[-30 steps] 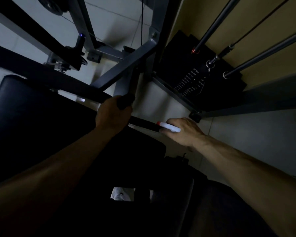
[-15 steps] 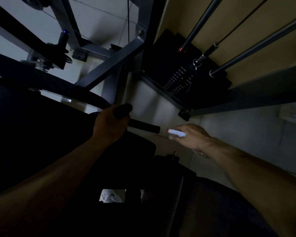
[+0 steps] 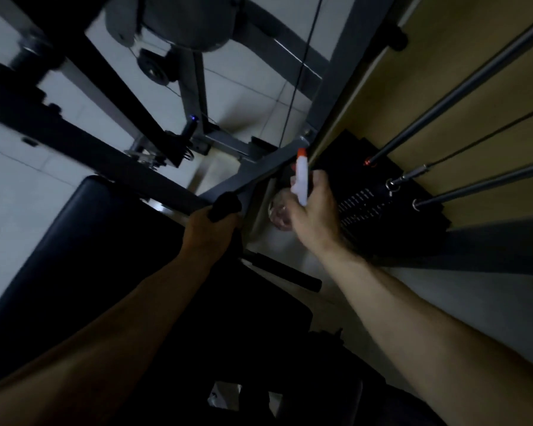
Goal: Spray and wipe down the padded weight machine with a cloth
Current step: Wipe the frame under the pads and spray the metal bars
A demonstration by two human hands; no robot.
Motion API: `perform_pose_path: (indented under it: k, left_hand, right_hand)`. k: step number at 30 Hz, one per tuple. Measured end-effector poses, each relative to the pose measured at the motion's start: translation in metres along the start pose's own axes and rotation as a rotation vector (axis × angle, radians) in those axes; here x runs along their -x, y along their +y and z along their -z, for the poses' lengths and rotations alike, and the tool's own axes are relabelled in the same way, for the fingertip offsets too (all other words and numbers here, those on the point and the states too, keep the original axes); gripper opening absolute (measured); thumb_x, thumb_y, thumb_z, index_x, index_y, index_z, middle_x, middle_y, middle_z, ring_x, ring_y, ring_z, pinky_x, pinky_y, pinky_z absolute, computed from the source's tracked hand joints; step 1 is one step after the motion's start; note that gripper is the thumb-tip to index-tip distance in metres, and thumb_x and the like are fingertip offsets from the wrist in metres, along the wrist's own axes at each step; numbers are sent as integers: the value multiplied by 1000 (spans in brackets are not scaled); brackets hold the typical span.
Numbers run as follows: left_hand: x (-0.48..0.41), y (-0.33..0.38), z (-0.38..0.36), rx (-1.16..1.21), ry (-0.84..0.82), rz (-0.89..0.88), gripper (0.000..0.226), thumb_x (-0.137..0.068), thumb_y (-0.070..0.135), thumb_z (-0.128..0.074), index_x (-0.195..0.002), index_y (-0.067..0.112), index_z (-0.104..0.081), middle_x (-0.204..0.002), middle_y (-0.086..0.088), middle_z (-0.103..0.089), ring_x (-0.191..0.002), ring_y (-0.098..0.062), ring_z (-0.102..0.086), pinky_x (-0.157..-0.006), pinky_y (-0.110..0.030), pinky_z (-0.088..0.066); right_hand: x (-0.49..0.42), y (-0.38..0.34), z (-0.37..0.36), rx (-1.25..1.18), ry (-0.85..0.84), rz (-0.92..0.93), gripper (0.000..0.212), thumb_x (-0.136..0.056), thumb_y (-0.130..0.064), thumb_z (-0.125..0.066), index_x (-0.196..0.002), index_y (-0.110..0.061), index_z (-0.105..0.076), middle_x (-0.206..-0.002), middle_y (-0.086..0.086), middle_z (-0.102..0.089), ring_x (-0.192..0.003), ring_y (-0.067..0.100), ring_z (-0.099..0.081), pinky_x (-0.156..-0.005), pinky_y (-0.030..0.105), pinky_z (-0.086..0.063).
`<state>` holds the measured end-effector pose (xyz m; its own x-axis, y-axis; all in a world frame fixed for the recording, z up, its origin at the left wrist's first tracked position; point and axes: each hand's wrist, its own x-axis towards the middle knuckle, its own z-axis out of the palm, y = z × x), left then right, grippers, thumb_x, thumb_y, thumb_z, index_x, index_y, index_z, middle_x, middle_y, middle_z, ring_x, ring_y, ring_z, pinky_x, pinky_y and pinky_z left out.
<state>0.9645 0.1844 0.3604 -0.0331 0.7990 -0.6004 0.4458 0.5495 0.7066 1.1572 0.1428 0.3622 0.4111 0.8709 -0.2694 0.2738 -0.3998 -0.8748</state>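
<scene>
Head view, right hand [image 3: 316,212] gripping spray bottle [image 3: 300,182] upright, orange nozzle [image 3: 302,152] up-frame, left hand [image 3: 205,233] clutching dark cloth [image 3: 225,206].

We see the spray bottle [image 3: 300,178] mostly hidden by the right hand [image 3: 314,212]; markings on the weight stack [image 3: 362,207] are too small to read.

spray bottle [image 3: 300,179]: white, orange nozzle | pad [image 3: 83,241]: black | frame [image 3: 259,170]: grey
</scene>
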Motion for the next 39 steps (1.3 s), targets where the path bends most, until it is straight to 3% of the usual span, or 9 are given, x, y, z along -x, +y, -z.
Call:
perform_pose_path:
  k: [2,5,12,17,23,29,32,36,39]
  left_hand:
    - [-5,2,12,17,15,13,14,-87,24,-78,-81,13,-72,-70,-3,-69,-64,-19,-68,-59,-29,-53]
    - [-12,2,25,60,-1,56,18,-87,29,-79,-90,12,-72,-78,-7,-72,-64,-17,-67,-56,-25,-48]
    - [-15,-5,43,103,-17,89,14,-89,24,-77,-81,15,-70,-77,-8,-70,-63,-18,-64,-59,-26,-52]
    - [-11,-5,46,168,-10,120,15,-86,20,-79,-80,8,-73,-65,-7,-66,-55,-17,-61,-55,-26,-49]
    - [-9,0,42,136,-18,174,15,-87,23,-78,-79,12,-72,-70,-6,-69,-50,-12,-64,-46,-21,-48]
    - [-5,3,24,239,-94,256,33,-88,34,-79,-100,4,-74,-79,-12,-74,-64,-21,-70,-63,-29,-60]
    - [2,5,8,412,-248,348,43,-94,52,-64,-105,10,-72,-78,-9,-76,-68,-23,-73,-70,-37,-60]
    - [15,20,-28,628,-544,402,51,-106,54,-35,-123,15,-63,-111,-11,-72,-97,-22,-74,-78,-32,-58]
    - [2,7,-42,7,-445,203,48,-109,48,-35,-123,13,-65,-114,-11,-72,-97,-21,-73,-83,-30,-57]
  right_hand:
    - [-15,-15,-27,-11,36,52,30,-97,-13,-68,-123,-16,-54,-114,-1,-63,-86,-13,-60,-71,3,-49]
    - [-36,-26,-60,16,61,140,31,-100,-13,-64,-129,-8,-54,-117,0,-60,-91,-5,-55,-70,-1,-43]
    - [-61,-24,-99,111,20,205,27,-99,-15,-63,-123,-9,-53,-112,1,-61,-101,16,-61,-82,32,-53]
    - [-73,-28,-99,178,-28,229,22,-99,-18,-63,-119,-11,-55,-108,-3,-60,-95,12,-57,-69,20,-45]
    - [-84,-20,-82,253,-155,217,28,-97,-23,-64,-123,-19,-54,-121,0,-66,-108,19,-63,-87,38,-56]
    - [-62,-20,-60,147,-260,129,86,-97,-29,-69,-163,-27,-14,-166,2,-29,-145,10,-36,-106,26,-42]
    - [-16,-4,-38,-119,-179,-35,65,-96,-16,-59,-156,-29,-37,-159,-4,-42,-148,10,-37,-116,29,-37]
    - [42,26,-25,-394,-231,-258,24,-103,-27,-60,-126,-34,-65,-125,-12,-71,-120,6,-65,-104,30,-51]
    - [44,62,-12,-465,-24,-465,23,-104,-15,-61,-125,-23,-66,-125,0,-72,-113,19,-70,-103,37,-54]
